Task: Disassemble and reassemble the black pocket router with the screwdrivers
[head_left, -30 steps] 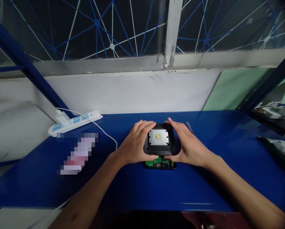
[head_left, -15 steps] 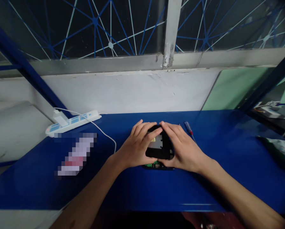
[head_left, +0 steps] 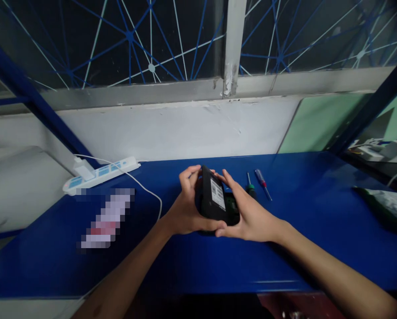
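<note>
At the far left, a big pale rounded thing (head_left: 19, 190) is standing beside the blue worktop (head_left: 192, 266). Next, a white power strip (head_left: 100, 176) is lying along the back of the worktop, with a white plug (head_left: 83, 169) sitting in it. In front of the strip, something blurred out (head_left: 107, 219) is resting, and I can't tell what it is. A white cord (head_left: 161, 204) is looping across the strip and down toward my left arm.

In the middle, my left hand (head_left: 185, 208) is gripping a black cover (head_left: 209, 206), its grip part-closed, fingers curling at the far end and thumb lying along the near edge. The cover is tilting up steeply, its white label (head_left: 217, 195) facing right. Just under it and to its right, a black case (head_left: 231, 208) is showing a dark inside. My right hand (head_left: 251, 212) is cupping around the case's right side, thumb tip meeting my left thumb; its grip is looking fairly wide, but I can't tell how firmly it's holding anything.

Beyond my right hand, a green-handled screwdriver (head_left: 251, 189) and a clear-handled one (head_left: 261, 177) are lying near each other. At the far right, a shiny packet (head_left: 389, 210) is resting.
</note>
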Action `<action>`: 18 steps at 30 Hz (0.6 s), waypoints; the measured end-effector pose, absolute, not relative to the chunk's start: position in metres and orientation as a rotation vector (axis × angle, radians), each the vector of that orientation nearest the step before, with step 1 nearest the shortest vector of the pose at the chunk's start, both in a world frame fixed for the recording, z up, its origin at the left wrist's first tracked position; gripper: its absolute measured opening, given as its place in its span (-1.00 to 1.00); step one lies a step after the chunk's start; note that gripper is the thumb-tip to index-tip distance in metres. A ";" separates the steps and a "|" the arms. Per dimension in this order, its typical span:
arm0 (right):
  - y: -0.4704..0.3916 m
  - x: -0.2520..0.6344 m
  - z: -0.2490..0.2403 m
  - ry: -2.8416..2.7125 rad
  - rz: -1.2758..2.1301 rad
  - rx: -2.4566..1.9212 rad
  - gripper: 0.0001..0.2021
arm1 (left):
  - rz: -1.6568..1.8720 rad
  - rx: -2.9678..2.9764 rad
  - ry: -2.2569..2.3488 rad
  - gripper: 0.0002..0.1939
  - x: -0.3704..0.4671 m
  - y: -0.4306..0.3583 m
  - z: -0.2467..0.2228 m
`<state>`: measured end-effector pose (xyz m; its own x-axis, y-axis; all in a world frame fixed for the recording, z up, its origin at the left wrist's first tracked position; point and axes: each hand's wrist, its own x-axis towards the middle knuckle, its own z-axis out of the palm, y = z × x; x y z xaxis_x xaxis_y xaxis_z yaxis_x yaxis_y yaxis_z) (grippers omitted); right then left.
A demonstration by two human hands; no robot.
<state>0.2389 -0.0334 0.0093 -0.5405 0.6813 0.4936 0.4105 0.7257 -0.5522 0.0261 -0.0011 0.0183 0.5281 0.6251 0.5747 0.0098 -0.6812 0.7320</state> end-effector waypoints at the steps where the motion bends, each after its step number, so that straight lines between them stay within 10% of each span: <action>1: -0.033 0.238 0.009 -2.192 0.529 -0.829 0.30 | 1.152 2.059 0.506 0.04 0.027 -0.001 0.019; 18: -0.020 0.257 0.009 -2.082 0.180 -1.062 0.25 | 1.310 2.372 0.677 0.23 0.016 0.021 0.008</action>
